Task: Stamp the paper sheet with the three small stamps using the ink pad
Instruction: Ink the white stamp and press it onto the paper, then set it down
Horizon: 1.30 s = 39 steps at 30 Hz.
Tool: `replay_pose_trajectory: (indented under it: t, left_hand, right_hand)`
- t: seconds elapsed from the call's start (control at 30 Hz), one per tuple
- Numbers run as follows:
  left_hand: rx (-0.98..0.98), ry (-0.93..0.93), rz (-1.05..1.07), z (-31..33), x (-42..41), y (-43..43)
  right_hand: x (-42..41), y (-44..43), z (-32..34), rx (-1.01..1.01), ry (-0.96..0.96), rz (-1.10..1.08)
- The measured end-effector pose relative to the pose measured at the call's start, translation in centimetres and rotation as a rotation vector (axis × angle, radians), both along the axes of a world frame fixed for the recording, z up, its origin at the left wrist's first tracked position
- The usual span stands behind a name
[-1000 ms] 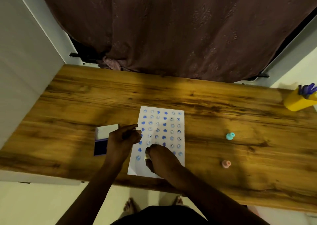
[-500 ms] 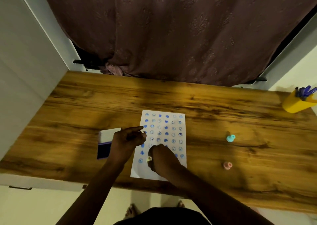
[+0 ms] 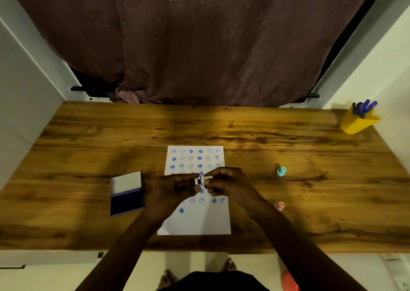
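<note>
Stamp [image 3: 202, 180] pinched between both hands [image 3: 175, 188] [image 3: 229, 185] above paper sheet [image 3: 195, 219].

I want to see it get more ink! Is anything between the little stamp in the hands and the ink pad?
Only the left hand itself. The small white stamp is pinched between both hands above the paper sheet; the open ink pad lies just beyond the left hand, with nothing else visible between.
</note>
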<state>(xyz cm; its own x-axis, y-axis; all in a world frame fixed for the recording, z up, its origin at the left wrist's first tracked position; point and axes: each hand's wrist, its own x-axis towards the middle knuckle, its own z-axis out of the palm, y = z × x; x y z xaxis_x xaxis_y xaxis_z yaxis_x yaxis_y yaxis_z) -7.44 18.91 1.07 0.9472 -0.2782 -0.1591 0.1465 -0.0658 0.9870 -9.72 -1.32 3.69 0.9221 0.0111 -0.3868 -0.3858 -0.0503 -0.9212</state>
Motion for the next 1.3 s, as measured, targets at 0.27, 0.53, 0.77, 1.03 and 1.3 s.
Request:
replay_pose_trajectory:
  t: [0.27, 0.53, 0.77, 1.03, 1.3]
  left_hand:
    - [-0.052, -0.043, -0.086, 0.8, 0.1, -2.7]
    - [-0.037, -0.032, -0.144, 0.4, 0.0, -5.0]
    - [0.059, -0.048, -0.129, -0.9, -0.4, -8.9]
    - [0.265, -0.078, -0.031, -2.3, 0.1, -8.6]
    - [0.322, -0.068, 0.006, -3.5, -0.3, -8.1]
  right_hand:
    - [-0.9, -2.6, -0.3, 0.036, -0.052, 0.021]
    - [-1.0, -5.9, -0.3, 0.044, 0.013, 0.136]
    - [0.2, -10.3, 0.2, -0.273, -0.039, 0.202]
    - [3.1, -14.9, -2.9, -1.131, -0.139, 0.25]
    - [3.8, -15.1, -4.5, -1.225, -0.105, 0.324]
